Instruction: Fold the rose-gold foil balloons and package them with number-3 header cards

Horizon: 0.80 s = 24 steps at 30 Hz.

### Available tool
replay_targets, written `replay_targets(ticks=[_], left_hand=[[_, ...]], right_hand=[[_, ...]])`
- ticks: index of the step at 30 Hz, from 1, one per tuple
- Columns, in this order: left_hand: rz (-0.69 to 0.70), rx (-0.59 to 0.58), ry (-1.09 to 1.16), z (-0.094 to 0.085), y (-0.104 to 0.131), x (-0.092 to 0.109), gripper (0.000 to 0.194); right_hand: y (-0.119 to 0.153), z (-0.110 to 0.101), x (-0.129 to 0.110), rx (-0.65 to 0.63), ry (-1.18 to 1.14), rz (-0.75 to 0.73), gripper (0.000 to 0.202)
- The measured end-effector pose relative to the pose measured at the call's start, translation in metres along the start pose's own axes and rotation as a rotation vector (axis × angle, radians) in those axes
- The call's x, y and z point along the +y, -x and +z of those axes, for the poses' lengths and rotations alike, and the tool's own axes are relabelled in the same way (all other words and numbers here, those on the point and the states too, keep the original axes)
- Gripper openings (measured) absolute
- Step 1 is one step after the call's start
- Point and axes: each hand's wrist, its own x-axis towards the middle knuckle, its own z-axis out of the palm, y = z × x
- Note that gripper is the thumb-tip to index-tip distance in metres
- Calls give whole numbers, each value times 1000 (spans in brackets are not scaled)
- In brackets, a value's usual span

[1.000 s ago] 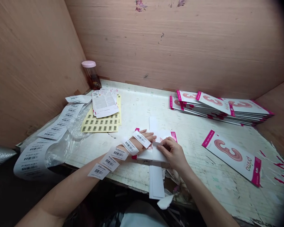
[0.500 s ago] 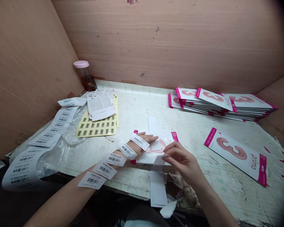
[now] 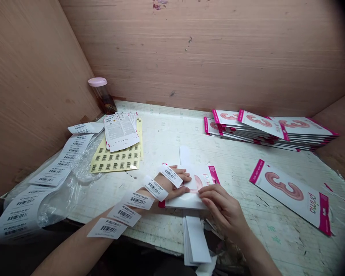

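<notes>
A white-and-magenta printed flat pack lies on the table in front of me. My left hand rests on its left part, palm down with fingers apart. Against its lower front, my right hand has its bent fingertips touching the surface, thumb a little off the index finger. White paper strips stick out below the pack, and a strip end shows above it. Several barcode labels are stuck along my left hand and forearm. The hands cover much of the pack's front.
Another such pack lies at the right, with a stack of them behind. At left are yellow barcode sheets, printed leaflets, a label strip on clear plastic and a pink-lidded jar. Wooden panels surround the table.
My right hand has shifted slightly down, its fingertips now laid on the pack. The left hand's thumb lies further out across the front. The whole view has tilted slightly.
</notes>
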Motion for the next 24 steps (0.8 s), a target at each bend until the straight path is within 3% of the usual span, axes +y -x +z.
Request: replay_targets(ticks=[2,5,14,24], left_hand=[[4,1,-23,0,0,1,33],[22,12,-42,-1,1,3,32],[17,25,-18,1,0,1,31],[42,49,9,5,-3,-5,32]], right_hand=[[-8,-2,7,-4,157,-30,17],[-23,-7,20,-116,303,-138,19],[-56,-25,35,-369,306,-298,21],[-60,-24,38,-361,299,-310,23]])
